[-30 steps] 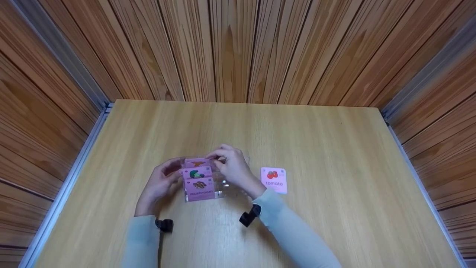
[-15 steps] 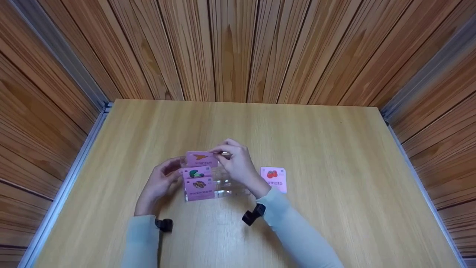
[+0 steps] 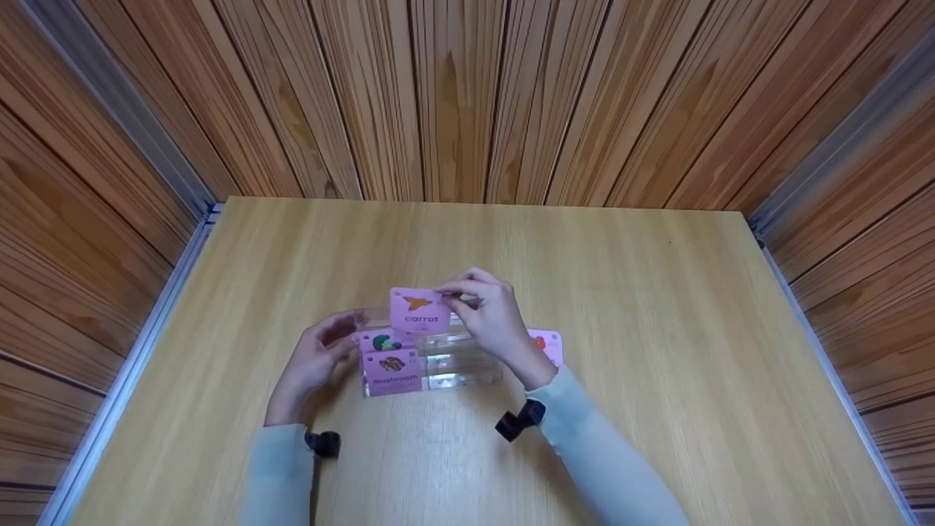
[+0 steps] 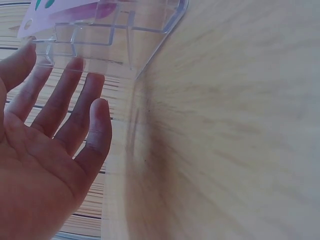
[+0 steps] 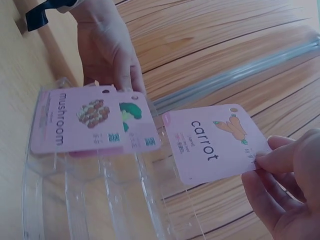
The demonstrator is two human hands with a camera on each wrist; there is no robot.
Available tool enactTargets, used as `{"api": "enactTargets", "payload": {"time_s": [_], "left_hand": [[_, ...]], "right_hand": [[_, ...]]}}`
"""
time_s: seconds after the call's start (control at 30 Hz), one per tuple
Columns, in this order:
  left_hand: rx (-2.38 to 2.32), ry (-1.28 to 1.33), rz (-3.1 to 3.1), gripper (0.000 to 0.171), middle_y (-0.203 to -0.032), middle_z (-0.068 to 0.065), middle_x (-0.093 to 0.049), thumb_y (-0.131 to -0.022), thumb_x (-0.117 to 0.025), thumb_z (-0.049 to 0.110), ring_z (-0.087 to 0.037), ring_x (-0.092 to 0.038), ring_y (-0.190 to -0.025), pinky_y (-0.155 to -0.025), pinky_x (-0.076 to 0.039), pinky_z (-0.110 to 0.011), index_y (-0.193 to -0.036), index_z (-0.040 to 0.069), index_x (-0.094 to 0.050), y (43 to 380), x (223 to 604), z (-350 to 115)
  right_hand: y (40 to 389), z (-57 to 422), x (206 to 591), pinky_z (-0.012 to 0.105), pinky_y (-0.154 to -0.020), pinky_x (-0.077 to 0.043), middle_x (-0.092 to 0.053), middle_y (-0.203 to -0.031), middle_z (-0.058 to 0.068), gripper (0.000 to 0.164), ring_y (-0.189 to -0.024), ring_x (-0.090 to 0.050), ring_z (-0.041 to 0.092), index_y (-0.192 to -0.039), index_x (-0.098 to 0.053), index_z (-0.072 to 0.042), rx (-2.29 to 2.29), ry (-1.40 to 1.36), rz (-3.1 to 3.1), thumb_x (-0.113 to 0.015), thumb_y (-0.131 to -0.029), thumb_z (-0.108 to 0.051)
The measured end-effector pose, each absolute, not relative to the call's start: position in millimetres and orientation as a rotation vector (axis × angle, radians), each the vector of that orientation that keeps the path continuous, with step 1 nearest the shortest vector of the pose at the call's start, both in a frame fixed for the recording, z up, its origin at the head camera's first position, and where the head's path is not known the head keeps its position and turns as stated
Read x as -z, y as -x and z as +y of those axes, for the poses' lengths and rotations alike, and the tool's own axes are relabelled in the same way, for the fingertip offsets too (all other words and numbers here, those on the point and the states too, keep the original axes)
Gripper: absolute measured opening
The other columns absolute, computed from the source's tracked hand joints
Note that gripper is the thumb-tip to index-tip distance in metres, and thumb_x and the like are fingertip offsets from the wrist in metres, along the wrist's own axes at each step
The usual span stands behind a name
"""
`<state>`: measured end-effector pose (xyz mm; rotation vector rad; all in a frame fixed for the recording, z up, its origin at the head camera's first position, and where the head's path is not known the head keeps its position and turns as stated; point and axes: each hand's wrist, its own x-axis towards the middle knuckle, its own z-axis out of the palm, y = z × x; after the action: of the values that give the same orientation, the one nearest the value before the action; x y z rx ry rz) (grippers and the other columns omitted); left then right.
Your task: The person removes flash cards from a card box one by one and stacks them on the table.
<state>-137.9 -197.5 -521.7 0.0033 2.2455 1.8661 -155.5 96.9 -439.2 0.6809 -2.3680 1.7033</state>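
Observation:
My right hand pinches the carrot card between thumb and fingers by its right edge. The card is held up above the back tier of a clear stepped card rack; its word and picture show plainly in the right wrist view. A mushroom card stands at the front left of the rack, and behind it a card with a green vegetable is partly covered. At the rack's left end, my left hand rests its fingertips against the clear side, with the fingers loosely extended in the left wrist view.
A tomato card lies on the table right of the rack, partly hidden by my right wrist. Wood-plank walls stand behind and at both sides of the table.
My right hand has drawn the carrot card up out of the rack's back tier and moved it rightward. The right forearm now covers part of the tomato card. My left hand has stayed put.

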Motion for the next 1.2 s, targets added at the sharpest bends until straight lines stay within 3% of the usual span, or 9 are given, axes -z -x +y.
{"api": "enactTargets", "payload": {"time_s": [0.27,0.77,1.07,1.2], "left_hand": [[-1.874,0.003,2.270,0.040,-0.136,-0.013,-0.055,-0.099,-0.059,0.005,-0.029,-0.050,-0.125,-0.093,-0.048,-0.044,-0.139,0.008,-0.055,138,523,-194],[-1.895,-0.006,2.244,0.042,-0.135,-0.011,-0.055,-0.097,-0.058,0.001,-0.027,-0.048,-0.126,-0.099,-0.045,-0.043,-0.139,0.011,-0.055,136,517,-194],[-1.865,0.000,2.254,0.041,-0.134,-0.007,-0.055,-0.098,-0.060,0.007,-0.026,-0.049,-0.125,-0.097,-0.045,-0.043,-0.138,0.015,-0.056,140,523,-196],[-1.874,-0.008,2.278,0.040,-0.134,-0.010,-0.056,-0.098,-0.059,0.005,-0.028,-0.050,-0.126,-0.094,-0.047,-0.041,-0.138,0.011,-0.056,139,524,-196]], "right_hand": [[155,115,447,0.028,-0.079,-0.057,-0.065,-0.097,0.002,0.021,-0.092,-0.066,0.018,-0.101,-0.078,-0.006,-1.673,-0.670,-2.326,-0.071,-0.086,0.008],[151,160,459,0.027,-0.079,-0.057,-0.065,-0.097,-0.001,0.024,-0.093,-0.065,0.018,-0.101,-0.078,-0.009,-1.604,-0.540,-2.426,-0.072,-0.085,0.009],[155,196,463,0.028,-0.080,-0.057,-0.067,-0.098,0.002,0.020,-0.093,-0.065,0.021,-0.100,-0.078,-0.007,-1.641,-0.426,-2.531,-0.072,-0.087,0.007],[158,213,467,0.030,-0.081,-0.057,-0.068,-0.101,0.005,0.019,-0.095,-0.064,0.023,-0.101,-0.078,-0.006,-1.659,-0.383,-2.580,-0.071,-0.088,0.005]]}}
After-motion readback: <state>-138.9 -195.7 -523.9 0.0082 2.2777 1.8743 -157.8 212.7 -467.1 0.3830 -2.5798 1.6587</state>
